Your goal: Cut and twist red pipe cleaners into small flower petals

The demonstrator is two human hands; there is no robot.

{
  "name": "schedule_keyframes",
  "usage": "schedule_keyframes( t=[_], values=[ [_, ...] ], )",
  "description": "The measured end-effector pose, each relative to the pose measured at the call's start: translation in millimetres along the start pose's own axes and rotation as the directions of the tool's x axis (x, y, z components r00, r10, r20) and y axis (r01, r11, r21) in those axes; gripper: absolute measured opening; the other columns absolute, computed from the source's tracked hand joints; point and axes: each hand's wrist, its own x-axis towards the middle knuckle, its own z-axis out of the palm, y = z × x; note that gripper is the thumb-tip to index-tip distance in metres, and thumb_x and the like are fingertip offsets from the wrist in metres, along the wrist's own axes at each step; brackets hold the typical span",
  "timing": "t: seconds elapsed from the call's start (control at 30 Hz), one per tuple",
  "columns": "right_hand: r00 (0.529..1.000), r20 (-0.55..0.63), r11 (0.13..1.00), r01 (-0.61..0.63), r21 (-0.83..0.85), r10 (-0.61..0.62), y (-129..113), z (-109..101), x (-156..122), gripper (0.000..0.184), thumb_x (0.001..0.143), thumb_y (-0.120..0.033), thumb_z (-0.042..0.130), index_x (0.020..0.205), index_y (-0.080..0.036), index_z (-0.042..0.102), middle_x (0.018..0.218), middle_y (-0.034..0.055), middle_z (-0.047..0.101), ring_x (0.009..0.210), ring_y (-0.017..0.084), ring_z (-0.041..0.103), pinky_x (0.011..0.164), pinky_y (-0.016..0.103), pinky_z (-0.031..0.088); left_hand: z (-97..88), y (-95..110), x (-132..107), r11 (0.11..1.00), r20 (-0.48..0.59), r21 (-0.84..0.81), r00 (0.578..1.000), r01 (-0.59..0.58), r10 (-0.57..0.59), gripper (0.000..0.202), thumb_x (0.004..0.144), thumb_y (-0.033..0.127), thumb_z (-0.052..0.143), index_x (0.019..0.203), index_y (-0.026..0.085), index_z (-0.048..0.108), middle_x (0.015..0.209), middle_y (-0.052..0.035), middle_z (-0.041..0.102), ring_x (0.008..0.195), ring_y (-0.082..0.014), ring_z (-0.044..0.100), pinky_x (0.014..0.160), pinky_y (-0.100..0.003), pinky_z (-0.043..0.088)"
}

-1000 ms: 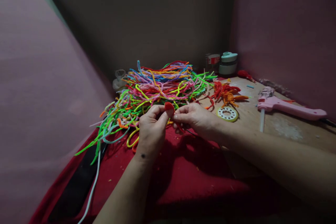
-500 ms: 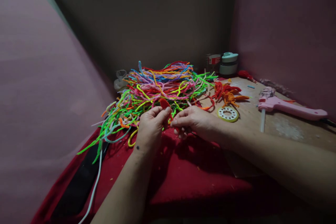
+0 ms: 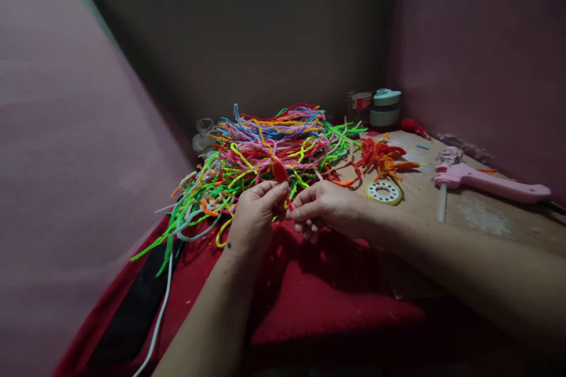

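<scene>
My left hand [image 3: 260, 209] pinches a red pipe cleaner piece [image 3: 280, 171] between thumb and forefinger. Its upper end is a flat, rounded petal shape that sticks up above the fingertips. Close on the right, my right hand [image 3: 321, 206] pinches the thin red lower end of the same piece. Directly behind both hands lies a big tangled heap of coloured pipe cleaners [image 3: 274, 129], in green, pink, purple, orange and blue. To the right of the heap is a small bunch of red and orange pipe cleaner pieces [image 3: 384, 158].
A pink hot glue gun [image 3: 495, 181] lies on a brown board [image 3: 424, 212] at right, near a roll of yellow-edged tape [image 3: 384, 192]. A pale green container [image 3: 385, 107] stands at the back. A black phone [image 3: 132, 306] with a white cable [image 3: 160, 312] rests on the red cloth [image 3: 318, 300].
The red petal shape now stands more upright and shows more of its flat face. Both hands have shifted only slightly and keep their pinch.
</scene>
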Motion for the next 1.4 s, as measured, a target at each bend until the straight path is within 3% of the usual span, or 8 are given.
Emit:
schedule_keyframes(
  t=[0.1, 0.2, 0.47, 0.63, 0.73, 0.87, 1.03, 1.4],
  values=[
    [0.982, -0.17, 0.997, 0.078, -0.006, -0.078, -3.3, 0.2, -0.8, 0.007, 0.067, -0.017, 0.062, 0.071, -0.012, 0.059, 0.062, 0.0024, 0.058, 0.046, 0.008, 0.05, 0.041, 0.02, 0.04, -0.8, 2.2, -1.5, 1.0, 0.019, 0.017, 1.0, -0.009, 0.009, 0.021, 0.069, 0.027, 0.066, 0.059, 0.014, 0.054, 0.049, 0.0042, 0.046, 0.043, -0.0057, 0.039, 0.044, -0.02, 0.031],
    [0.906, -0.32, 0.96, 0.276, -0.049, -0.277, -6.1, -2.4, -0.5, 0.015, 0.065, -0.02, 0.066, 0.077, -0.013, 0.061, 0.069, 0.0008, 0.059, 0.053, 0.007, 0.051, 0.049, 0.02, 0.042, 1.1, 4.1, -4.6, 0.995, 0.095, 0.093, 0.995, 0.021, -0.029, 0.021, 0.069, 0.026, 0.065, 0.055, 0.013, 0.054, 0.047, 0.0043, 0.045, 0.043, -0.0054, 0.039, 0.044, -0.019, 0.03],
    [0.841, -0.3, 0.888, 0.386, -0.249, -0.45, -7.5, -7.7, 0.2, 0.011, 0.07, -0.022, 0.061, 0.065, -0.012, 0.065, 0.059, -0.0009, 0.058, 0.054, 0.008, 0.048, 0.054, 0.023, 0.038, 2.8, 1.7, -5.3, 0.982, 0.207, 0.168, 0.97, 0.092, -0.126, 0.023, 0.067, 0.025, 0.063, 0.051, 0.014, 0.051, 0.044, 0.004, 0.045, 0.039, -0.0059, 0.038, 0.041, -0.02, 0.03],
    [0.716, -0.296, 0.756, 0.485, -0.441, -0.632, -5.6, -1.2, -4.4, 0.017, 0.075, -0.018, 0.056, 0.062, -0.013, 0.065, 0.061, -0.0003, 0.06, 0.059, 0.01, 0.051, 0.059, 0.024, 0.041, 2.5, -0.6, -4.5, 0.987, 0.206, 0.064, 0.965, 0.149, -0.159, 0.023, 0.063, 0.022, 0.062, 0.047, 0.015, 0.048, 0.042, 0.0046, 0.04, 0.038, -0.0055, 0.035, 0.041, -0.022, 0.028],
    [0.692, -0.32, 0.748, 0.497, -0.44, -0.648, -6.8, -0.8, -5.0, 0.016, 0.075, -0.018, 0.057, 0.063, -0.014, 0.065, 0.061, -0.0003, 0.06, 0.059, 0.01, 0.052, 0.059, 0.024, 0.041, 3.9, -0.6, -4.6, 0.986, 0.208, 0.042, 0.963, 0.164, -0.169, 0.023, 0.064, 0.025, 0.065, 0.049, 0.014, 0.05, 0.044, 0.0049, 0.041, 0.038, -0.005, 0.034, 0.039, -0.021, 0.026],
    [0.713, -0.341, 0.786, 0.509, -0.35, -0.613, -7.9, -6.2, -1.7, 0.012, 0.074, -0.024, 0.06, 0.072, -0.014, 0.066, 0.065, -0.0003, 0.061, 0.06, 0.01, 0.051, 0.058, 0.024, 0.04, 3.7, 0.7, -4.5, 0.982, 0.197, 0.0, 0.963, 0.189, -0.185, 0.019, 0.064, 0.026, 0.067, 0.057, 0.013, 0.056, 0.048, 0.0041, 0.045, 0.041, -0.0048, 0.036, 0.041, -0.021, 0.027],
    [0.845, -0.232, 0.871, 0.432, -0.233, -0.481, -5.8, -10.2, 0.3, 0.015, 0.071, -0.026, 0.062, 0.067, -0.012, 0.063, 0.058, -0.0025, 0.054, 0.054, 0.007, 0.044, 0.053, 0.023, 0.035, 4.8, 2.3, -6.1, 0.984, 0.205, -0.008, 0.963, 0.179, -0.174, 0.015, 0.066, 0.024, 0.064, 0.058, 0.013, 0.057, 0.048, 0.0036, 0.046, 0.042, -0.006, 0.039, 0.042, -0.021, 0.029],
    [0.857, -0.265, 0.896, 0.416, -0.152, -0.443, -5.9, -7.0, 0.5, 0.01, 0.066, -0.022, 0.065, 0.067, -0.012, 0.062, 0.059, -0.0031, 0.055, 0.054, 0.006, 0.046, 0.054, 0.022, 0.038, 6.1, 0.3, -5.9, 0.988, 0.184, 0.002, 0.971, 0.158, -0.155, 0.01, 0.065, 0.02, 0.06, 0.058, 0.013, 0.058, 0.049, 0.0034, 0.047, 0.043, -0.0063, 0.038, 0.044, -0.022, 0.03]
  ],
)
